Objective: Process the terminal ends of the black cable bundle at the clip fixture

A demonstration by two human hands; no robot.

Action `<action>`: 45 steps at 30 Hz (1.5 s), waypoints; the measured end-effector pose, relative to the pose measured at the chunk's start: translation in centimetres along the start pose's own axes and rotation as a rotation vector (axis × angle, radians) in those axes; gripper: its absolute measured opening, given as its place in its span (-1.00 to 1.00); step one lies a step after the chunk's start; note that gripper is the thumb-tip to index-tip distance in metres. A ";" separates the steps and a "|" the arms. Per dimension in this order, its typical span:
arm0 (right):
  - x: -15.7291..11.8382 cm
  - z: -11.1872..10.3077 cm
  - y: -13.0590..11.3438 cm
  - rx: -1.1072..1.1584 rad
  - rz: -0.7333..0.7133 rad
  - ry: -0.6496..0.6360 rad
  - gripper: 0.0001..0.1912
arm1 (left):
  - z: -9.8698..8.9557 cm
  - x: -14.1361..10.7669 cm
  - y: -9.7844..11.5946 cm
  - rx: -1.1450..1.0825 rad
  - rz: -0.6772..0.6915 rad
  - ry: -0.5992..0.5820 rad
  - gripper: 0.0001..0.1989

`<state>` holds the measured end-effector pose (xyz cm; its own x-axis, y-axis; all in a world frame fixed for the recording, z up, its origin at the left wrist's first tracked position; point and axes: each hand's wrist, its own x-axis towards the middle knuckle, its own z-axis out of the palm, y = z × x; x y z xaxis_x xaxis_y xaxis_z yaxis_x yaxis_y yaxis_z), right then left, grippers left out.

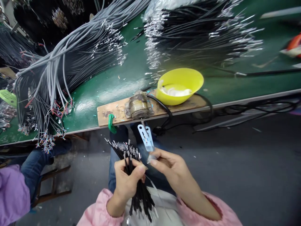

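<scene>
A bundle of short black cables (141,197) with silvery stripped ends is gripped in my left hand (128,179), above my lap. Close to its right, my right hand (172,166) pinches a small whitish, shiny piece (151,158) between thumb and fingers, just under a light-blue clothespin (146,138). The clothespin sits on the shaft of a small motor (140,105), which is fixed on a wooden board (110,113) at the table edge. A thin pale strand hangs between my hands.
On the green table (103,89) are a yellow bowl (180,86) with white material, grey cables (63,47) at left and black cables (192,34) behind. A green clip (112,123) grips the board. At the lower left sits a person in a purple garment (15,191).
</scene>
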<state>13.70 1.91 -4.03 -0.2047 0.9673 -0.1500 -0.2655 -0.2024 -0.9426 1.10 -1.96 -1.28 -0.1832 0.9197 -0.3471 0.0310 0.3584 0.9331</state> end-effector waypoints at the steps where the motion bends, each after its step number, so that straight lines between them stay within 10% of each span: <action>1: 0.0 0.0 0.1 -0.036 -0.016 0.039 -0.75 | 0.0 0.0 -0.1 -0.013 -0.010 -0.004 -0.67; 10: -0.3 0.7 -0.2 -0.157 -0.237 0.027 -0.74 | -0.1 0.4 -0.3 -0.099 -0.028 -0.001 -0.65; 19: -0.7 0.9 -0.4 0.096 0.046 -0.186 -0.65 | -0.4 0.0 -0.6 -0.072 -0.044 0.004 -0.65; 40: -0.5 1.1 1.0 -0.264 -0.441 -0.027 -0.90 | -1.2 -0.2 -0.8 -0.088 -0.001 -0.015 -0.64; 45: -0.6 1.4 0.7 0.193 -0.075 -0.217 -0.72 | -1.4 -0.1 -0.9 -0.060 0.000 -0.072 -0.65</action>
<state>12.30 0.99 -4.13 -0.3687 0.9296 0.0044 -0.4578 -0.1775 -0.8712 -0.33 -2.59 -1.96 -0.1125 0.9295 -0.3514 -0.0289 0.3504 0.9361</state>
